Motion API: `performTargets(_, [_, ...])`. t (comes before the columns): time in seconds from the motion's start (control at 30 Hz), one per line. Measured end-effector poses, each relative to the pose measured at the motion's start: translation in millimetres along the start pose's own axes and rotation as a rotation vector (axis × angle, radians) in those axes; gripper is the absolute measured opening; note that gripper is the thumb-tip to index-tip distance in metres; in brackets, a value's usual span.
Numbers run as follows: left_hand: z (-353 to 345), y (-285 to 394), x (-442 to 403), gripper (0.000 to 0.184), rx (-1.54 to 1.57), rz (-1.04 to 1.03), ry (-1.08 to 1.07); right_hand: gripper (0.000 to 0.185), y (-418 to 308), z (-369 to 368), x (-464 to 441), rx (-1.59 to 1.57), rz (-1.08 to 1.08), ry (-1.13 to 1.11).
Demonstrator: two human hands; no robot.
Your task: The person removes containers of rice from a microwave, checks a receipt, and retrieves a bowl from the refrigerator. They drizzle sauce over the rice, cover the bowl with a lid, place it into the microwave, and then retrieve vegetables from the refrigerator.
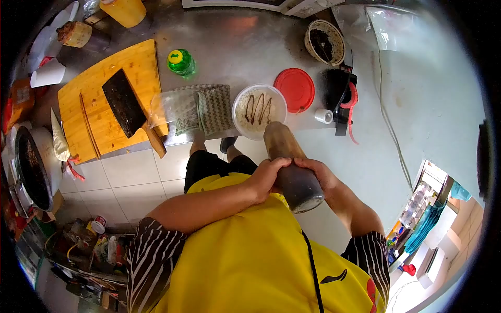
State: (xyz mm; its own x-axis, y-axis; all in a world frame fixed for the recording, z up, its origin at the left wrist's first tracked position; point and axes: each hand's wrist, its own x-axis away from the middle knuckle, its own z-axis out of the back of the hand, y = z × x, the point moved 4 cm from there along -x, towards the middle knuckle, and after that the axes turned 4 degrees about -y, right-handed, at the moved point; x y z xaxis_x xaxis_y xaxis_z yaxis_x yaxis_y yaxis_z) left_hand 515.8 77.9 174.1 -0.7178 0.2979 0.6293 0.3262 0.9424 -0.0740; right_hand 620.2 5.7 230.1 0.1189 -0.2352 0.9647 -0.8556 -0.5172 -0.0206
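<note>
Both my left hand (267, 178) and my right hand (319, 175) are wrapped round a squeeze bottle (300, 185) with dark sauce in it. The bottle is tilted, its nozzle end pointing down at the near edge of a round white tub (238, 127). Inside the tub lies a pale, grainy food that looks like rice (257, 116), with dark zigzag lines of sauce across it. Whether the nozzle touches the food cannot be made out. A red round lid (294, 89) lies just right of the tub, and a folded patterned cloth (214, 108) to its left.
A cleaver (124, 101) rests on a wooden cutting board (78, 112), its handle past the counter edge. Behind the cloth stands a green bottle with a yellow cap (181, 62). At right are a tape dispenser (339, 96), a tape roll (324, 116) and a bowl with dark contents (309, 39).
</note>
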Motion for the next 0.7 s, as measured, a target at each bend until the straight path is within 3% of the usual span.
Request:
performTargets(0.13, [-4.4,21.7,-12.9,0.035,-0.094,-0.076,-0.089,0.036,-24.8,-9.6,4.5,0.042,0.089,0.041])
performTargets(0.37, [9.1,46.2,6.7,0.038,-0.043,-0.241,-0.040,0.034,-36.5,-25.7,-29.4,0.129,0.137,-0.193])
performTargets(0.5, [17.4,20.2,36.8,0.036,0.026,-0.208,0.104,0.034,-9.2,-33.2,-31.1,0.132,0.030,-0.229])
performTargets(0.7, [10.7,-26.4,11.0,0.034,0.137,-0.193,0.003,0.036,6.7,1.0,-7.7,0.131,-0.062,-0.201])
